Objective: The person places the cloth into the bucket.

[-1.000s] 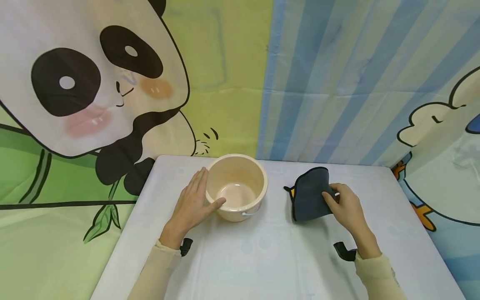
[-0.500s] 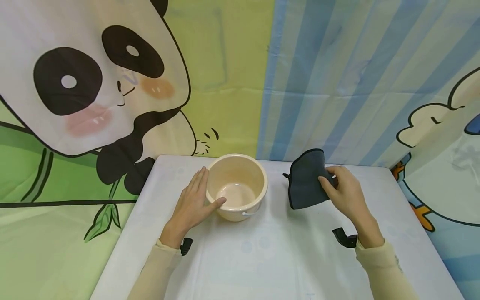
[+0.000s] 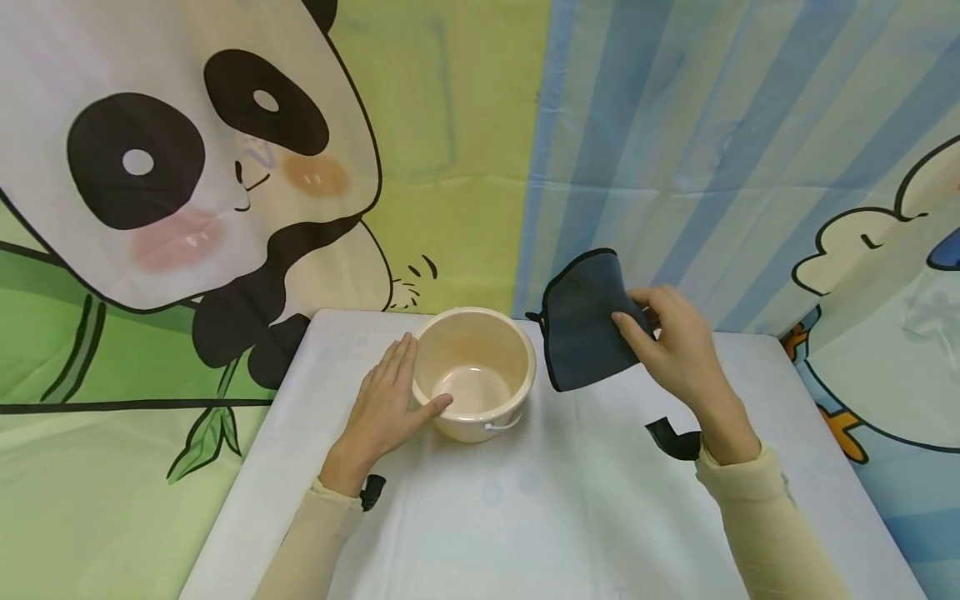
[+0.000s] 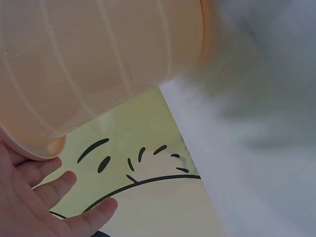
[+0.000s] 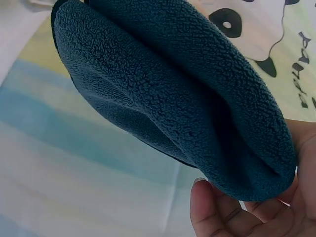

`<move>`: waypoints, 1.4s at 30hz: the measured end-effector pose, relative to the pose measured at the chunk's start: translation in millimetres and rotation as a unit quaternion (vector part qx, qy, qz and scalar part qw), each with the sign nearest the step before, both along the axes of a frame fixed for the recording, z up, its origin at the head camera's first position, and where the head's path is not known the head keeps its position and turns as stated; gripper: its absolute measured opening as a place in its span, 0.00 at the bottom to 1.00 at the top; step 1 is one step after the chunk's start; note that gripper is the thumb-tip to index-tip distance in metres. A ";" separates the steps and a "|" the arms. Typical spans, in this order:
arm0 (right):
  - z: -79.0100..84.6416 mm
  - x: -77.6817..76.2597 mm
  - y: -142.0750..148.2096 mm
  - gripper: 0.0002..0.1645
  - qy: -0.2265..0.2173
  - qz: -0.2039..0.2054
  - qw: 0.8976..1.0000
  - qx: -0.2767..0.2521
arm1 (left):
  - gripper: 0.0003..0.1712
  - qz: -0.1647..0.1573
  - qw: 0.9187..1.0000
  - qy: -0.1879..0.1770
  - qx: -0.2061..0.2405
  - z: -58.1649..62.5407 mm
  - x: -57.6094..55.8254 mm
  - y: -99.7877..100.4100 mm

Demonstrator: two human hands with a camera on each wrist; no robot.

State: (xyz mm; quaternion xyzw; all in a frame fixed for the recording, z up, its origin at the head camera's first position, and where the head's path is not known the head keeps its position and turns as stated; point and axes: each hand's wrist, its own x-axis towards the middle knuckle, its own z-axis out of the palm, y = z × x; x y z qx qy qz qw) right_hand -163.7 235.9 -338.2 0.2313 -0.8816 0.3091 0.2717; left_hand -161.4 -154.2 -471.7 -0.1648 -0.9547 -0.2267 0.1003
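A cream bucket (image 3: 459, 428) with a white handle stands upright near the back of the table, its inside bare. Against the left side of its rim rests my left hand (image 3: 381, 415), fingers straight and thumb along the front rim. In the left wrist view the ribbed bucket wall (image 4: 108, 54) shows above the fingers. My right hand (image 3: 678, 348) pinches a folded dark blue-grey cloth (image 3: 588, 325), raised above the table to the right of the bucket. It has black edging and a small loop on its left. Seen from the right wrist, the cloth (image 5: 163, 94) is fluffy.
The white-covered table (image 3: 480, 533) extends toward me and to both sides. Behind it hangs a printed curtain (image 3: 457, 208) with a panda and blue stripes. A black strap end (image 3: 672, 440) sticks out by my right wrist, another (image 3: 372, 492) by my left.
My right hand has lifted the cloth up from near the table and carried it left, toward the bucket. My left hand and the bucket have stayed in place.
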 end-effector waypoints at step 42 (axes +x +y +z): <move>-62.3 -37.4 -122.3 0.07 -0.144 0.092 0.984 0.045 | 0.63 0.001 1.000 -0.008 0.001 0.2 -0.1 -0.9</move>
